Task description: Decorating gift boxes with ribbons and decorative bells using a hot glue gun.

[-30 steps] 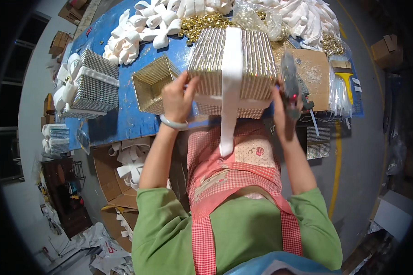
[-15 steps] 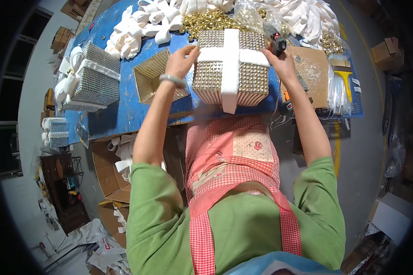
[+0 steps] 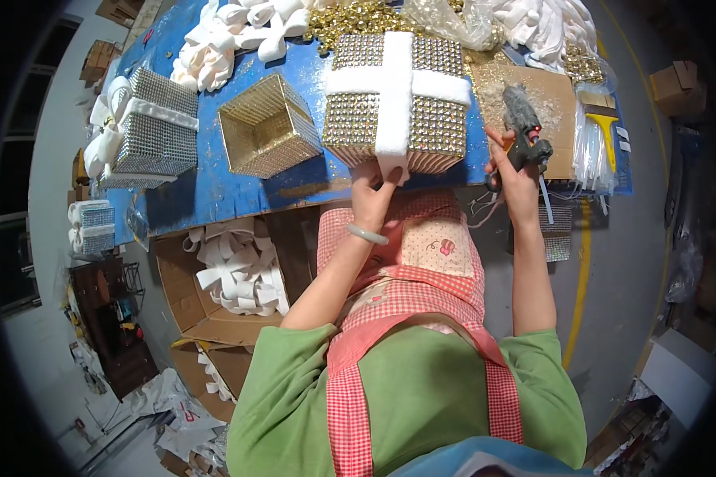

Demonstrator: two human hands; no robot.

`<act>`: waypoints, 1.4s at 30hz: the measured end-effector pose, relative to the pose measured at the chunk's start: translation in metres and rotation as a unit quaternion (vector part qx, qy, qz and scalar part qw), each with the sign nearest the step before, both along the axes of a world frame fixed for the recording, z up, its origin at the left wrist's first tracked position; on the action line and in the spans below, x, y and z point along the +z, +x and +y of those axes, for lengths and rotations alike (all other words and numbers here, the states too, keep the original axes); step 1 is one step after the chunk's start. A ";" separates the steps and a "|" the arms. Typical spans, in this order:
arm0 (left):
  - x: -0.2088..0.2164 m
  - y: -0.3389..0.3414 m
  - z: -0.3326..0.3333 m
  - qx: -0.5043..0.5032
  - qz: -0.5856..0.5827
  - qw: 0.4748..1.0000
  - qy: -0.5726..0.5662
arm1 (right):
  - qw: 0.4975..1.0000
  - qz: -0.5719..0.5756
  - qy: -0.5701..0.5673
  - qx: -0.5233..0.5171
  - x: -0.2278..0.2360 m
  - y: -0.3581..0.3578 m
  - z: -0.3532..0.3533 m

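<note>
A square box covered in glittering studs (image 3: 358,103) rests on the blue table (image 3: 223,199), crossed by a white fuzzy ribbon (image 3: 395,87). My left hand (image 3: 374,191) pinches the ribbon's loose end at the box's near edge. My right hand (image 3: 513,171) is to the right of the box and grips a dark glue gun (image 3: 523,119), nozzle up and away from the box.
An open gold box (image 3: 266,127) stands left of the studded box. A finished ribboned box (image 3: 151,127) is at far left. White bows (image 3: 239,24) and gold beads (image 3: 358,16) line the back. A cardboard sheet (image 3: 557,95) lies right; a carton of bows (image 3: 239,270) sits below the table.
The studded box came down from in front of me and now rests on the table. My left hand slid to the ribbon's end; my right hand drew away with the glue gun.
</note>
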State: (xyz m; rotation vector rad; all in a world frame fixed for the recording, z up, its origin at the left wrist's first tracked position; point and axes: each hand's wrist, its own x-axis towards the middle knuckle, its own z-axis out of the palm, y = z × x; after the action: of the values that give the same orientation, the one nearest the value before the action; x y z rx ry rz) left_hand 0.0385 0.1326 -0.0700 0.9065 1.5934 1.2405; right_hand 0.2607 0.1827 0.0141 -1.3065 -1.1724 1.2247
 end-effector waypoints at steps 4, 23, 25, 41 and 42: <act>0.029 0.001 -0.025 -0.069 -0.128 0.989 0.038 | 0.998 -0.043 0.031 0.026 0.000 0.015 -0.018; 0.286 -0.068 0.089 -0.241 0.117 0.935 0.234 | 0.856 -0.368 0.321 0.170 0.126 -0.014 0.002; 0.283 -0.060 0.109 -0.421 -0.200 0.768 0.438 | 0.835 -0.386 0.369 0.134 0.134 -0.022 0.010; 0.290 -0.063 0.101 -0.243 0.103 0.921 0.287 | 0.775 -0.432 0.460 0.043 0.139 -0.040 0.033; 0.294 -0.060 0.102 -0.234 0.088 0.937 0.245 | 0.771 -0.441 0.453 0.076 0.138 -0.040 0.035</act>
State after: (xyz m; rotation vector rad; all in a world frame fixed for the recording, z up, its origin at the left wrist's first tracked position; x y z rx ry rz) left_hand -0.0215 0.2346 0.2236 1.6459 1.1013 1.2460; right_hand 0.2207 0.2172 0.1518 -0.9785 -2.1880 -0.0782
